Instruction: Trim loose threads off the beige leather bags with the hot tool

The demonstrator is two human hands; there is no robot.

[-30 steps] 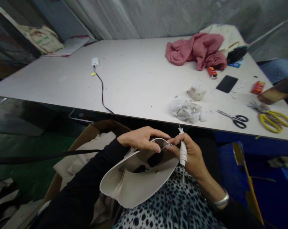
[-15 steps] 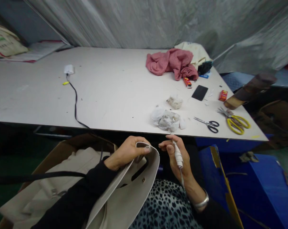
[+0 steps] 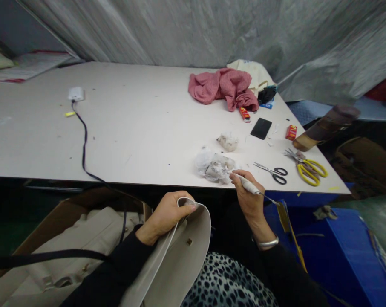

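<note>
My left hand (image 3: 167, 214) pinches the upper edge of a cream bag (image 3: 191, 260), which hangs over my lap with its opening toward me. A small metal fitting (image 3: 189, 242) shows on the bag's inner face. My right hand (image 3: 252, 204) is closed round a thin metal tool with a white wrapped handle (image 3: 249, 185). One thin end sticks out behind the hand. Its other end points at a whitish, dirt-flecked lump in crumpled plastic (image 3: 219, 166) near the table's front edge; whether it touches, I cannot tell.
On the table (image 3: 142, 128) lie black-handled scissors (image 3: 274, 172), yellow-handled scissors (image 3: 309, 168), a second whitish lump (image 3: 228, 142), a black phone-like slab (image 3: 261, 128), a pink cloth (image 3: 220, 87) and a corded white adapter (image 3: 76, 94). A box of cream bags (image 3: 93, 234) stands left, blue bins (image 3: 336, 251) right.
My right hand has moved up and right from beside the bag, swinging the tool's tip toward the lump in plastic. My left hand still grips the bag's edge.
</note>
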